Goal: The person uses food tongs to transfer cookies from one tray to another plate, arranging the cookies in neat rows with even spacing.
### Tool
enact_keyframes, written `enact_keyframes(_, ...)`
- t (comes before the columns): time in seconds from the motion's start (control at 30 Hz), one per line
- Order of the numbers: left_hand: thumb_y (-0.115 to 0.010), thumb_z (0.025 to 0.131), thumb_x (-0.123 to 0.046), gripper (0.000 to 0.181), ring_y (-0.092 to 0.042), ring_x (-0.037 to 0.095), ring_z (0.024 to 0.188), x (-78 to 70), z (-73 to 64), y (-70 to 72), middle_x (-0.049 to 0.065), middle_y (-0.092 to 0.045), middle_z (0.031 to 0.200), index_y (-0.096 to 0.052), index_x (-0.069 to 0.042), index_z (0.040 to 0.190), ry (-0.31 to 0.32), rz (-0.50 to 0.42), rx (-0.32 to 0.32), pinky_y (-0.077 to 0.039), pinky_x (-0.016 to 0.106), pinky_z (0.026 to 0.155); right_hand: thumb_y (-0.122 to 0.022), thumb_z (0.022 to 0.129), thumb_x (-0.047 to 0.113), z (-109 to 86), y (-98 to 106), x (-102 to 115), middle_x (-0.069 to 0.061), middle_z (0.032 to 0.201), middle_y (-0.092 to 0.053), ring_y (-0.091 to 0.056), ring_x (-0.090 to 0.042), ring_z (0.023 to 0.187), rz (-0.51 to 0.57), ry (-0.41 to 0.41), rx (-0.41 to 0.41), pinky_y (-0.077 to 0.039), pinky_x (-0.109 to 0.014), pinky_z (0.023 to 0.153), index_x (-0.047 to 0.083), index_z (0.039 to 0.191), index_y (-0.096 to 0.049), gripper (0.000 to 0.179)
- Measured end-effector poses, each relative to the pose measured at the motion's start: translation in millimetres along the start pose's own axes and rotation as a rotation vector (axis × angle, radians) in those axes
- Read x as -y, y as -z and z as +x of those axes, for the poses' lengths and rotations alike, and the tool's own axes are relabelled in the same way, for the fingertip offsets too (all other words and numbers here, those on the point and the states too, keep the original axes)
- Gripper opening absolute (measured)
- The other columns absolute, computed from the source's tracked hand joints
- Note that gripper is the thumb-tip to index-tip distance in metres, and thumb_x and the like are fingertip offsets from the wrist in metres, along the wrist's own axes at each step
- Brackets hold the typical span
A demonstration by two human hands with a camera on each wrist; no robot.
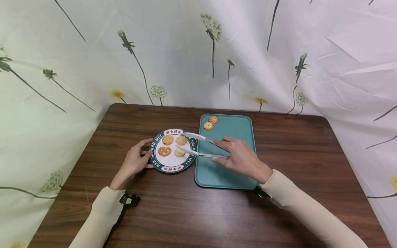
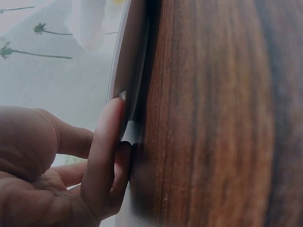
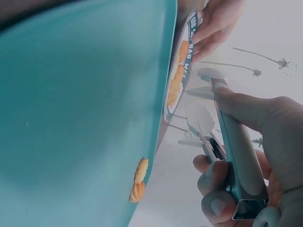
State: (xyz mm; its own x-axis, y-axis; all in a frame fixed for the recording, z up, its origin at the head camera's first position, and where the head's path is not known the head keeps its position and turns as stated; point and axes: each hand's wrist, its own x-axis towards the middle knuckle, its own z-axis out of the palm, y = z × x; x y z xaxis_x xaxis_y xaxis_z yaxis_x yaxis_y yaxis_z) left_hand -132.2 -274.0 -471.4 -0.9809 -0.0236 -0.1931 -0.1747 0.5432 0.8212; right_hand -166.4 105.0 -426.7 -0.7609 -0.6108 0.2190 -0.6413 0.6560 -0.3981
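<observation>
My left hand (image 1: 135, 159) grips the left rim of a round plate (image 1: 170, 162), white with a dark green lettered border. Cookies lie on it: a speckled round one (image 1: 168, 139), a flower-shaped one (image 1: 181, 140), a pretzel (image 1: 164, 151) and a pale round one (image 1: 179, 153). In the left wrist view a fingertip (image 2: 111, 116) touches the plate's underside. Tongs (image 1: 204, 154) with white tips are held in my right hand (image 1: 240, 159). Their tips stand apart over the plate's right half, near the flower-shaped and pale cookies. Between the tips I see no cookie held.
Right beside the plate lies a teal tray (image 1: 226, 175). A swirled cookie (image 1: 212, 119) and a scalloped cookie (image 1: 208, 125) touch in its far left corner. The brown wooden table (image 1: 173, 210) ends at a flower-printed curtain (image 1: 180, 51) behind.
</observation>
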Motion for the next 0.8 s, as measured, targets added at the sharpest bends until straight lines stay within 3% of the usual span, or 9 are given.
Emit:
enact_keyframes(0.33,-0.045,0.109,-0.005,0.052,-0.058,0.049,0.130,1.8,0.8,-0.1,0.030,-0.039,0.154,-0.036,-0.004,0.160,-0.021,-0.016,0.001,-0.070,0.031,0.066,-0.084,0.089,0.040,3.2,6.3,-11.0,0.000,0.093,-0.064,-0.049,-0.010,0.066,-0.030,-0.014,-0.062,-0.043,-0.020,0.050,0.015,0.138,-0.069,0.057)
enact_keyframes(0.8,-0.046,0.108,-0.004,0.052,-0.059,0.049,0.130,0.0,-0.4,-0.2,0.029,-0.039,0.154,-0.037,-0.005,0.159,-0.020,-0.020,0.004,-0.070,0.030,0.067,-0.083,0.090,0.041,8.4,14.0,-35.5,-0.009,0.094,-0.067,-0.050,-0.013,0.060,-0.070,-0.076,-0.092,-0.043,-0.023,0.045,0.014,0.138,-0.069,0.057)
